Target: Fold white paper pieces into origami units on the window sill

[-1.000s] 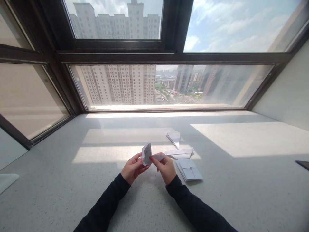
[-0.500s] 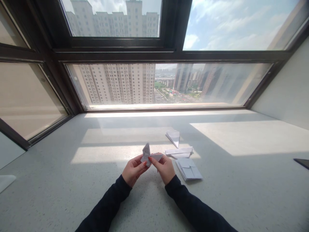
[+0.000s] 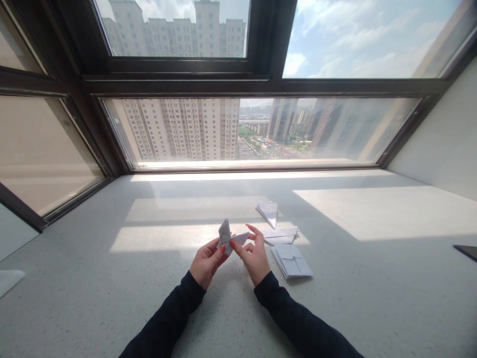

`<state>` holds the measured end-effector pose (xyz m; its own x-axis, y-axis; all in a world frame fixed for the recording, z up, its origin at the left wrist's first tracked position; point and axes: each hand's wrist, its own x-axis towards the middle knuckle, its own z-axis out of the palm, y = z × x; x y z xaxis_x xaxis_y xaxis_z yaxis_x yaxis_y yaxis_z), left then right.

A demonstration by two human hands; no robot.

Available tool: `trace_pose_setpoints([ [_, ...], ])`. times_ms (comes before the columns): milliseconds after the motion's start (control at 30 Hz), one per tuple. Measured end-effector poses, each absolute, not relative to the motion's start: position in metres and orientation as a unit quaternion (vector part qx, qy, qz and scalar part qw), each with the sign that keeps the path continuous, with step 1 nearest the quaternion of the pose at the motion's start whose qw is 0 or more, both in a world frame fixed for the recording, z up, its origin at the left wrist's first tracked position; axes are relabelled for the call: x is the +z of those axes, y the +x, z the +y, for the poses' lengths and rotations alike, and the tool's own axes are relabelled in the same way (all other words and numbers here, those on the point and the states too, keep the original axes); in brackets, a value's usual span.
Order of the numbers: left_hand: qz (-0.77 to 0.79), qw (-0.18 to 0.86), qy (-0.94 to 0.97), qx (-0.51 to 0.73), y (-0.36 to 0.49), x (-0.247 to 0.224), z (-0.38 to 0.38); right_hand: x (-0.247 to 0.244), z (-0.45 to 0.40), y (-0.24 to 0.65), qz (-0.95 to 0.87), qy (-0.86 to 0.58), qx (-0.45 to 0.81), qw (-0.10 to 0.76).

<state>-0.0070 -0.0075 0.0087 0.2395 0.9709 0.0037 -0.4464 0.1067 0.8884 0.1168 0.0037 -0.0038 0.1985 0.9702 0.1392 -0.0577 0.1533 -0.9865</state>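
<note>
A small folded white paper piece (image 3: 224, 234) with pointed flaps is held up over the pale speckled surface (image 3: 149, 298). My left hand (image 3: 207, 261) pinches its left and lower part between thumb and fingers. My right hand (image 3: 256, 254) has its thumb on the middle of the piece, below the flap that points right, and its index finger is raised away from the paper. Whether other right fingers press behind the piece is hard to see. Just right of my right hand lies a square folded paper stack (image 3: 292, 262).
Behind the stack lie a long folded paper strip (image 3: 281, 234) and a folded paper triangle (image 3: 269, 213). A dark flat object (image 3: 466, 251) sits at the right edge, a white object (image 3: 10, 281) at the left. A window frame (image 3: 253, 170) bounds the back.
My right index finger has lifted off the right flap and now sticks up. The paper piece has shifted very slightly up and left.
</note>
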Motion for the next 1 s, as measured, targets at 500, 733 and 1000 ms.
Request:
trace_pose_setpoints([
  [500, 0.389, 0.516, 0.501, 0.576, -0.016, 0.023, -0.010, 0.007, -0.005, 0.118, -0.750, -0.467, 0.185, 0.431],
  [733, 0.392, 0.475, 0.520, 0.592, -0.009, 0.017, -0.011, -0.001, -0.004, 0.116, -0.770, -0.478, 0.162, 0.392],
  [1000, 0.396, 0.482, 0.565, 0.540, -0.015, 0.017, -0.007, -0.001, 0.000, 0.121, -0.762, -0.484, 0.172, 0.394],
])
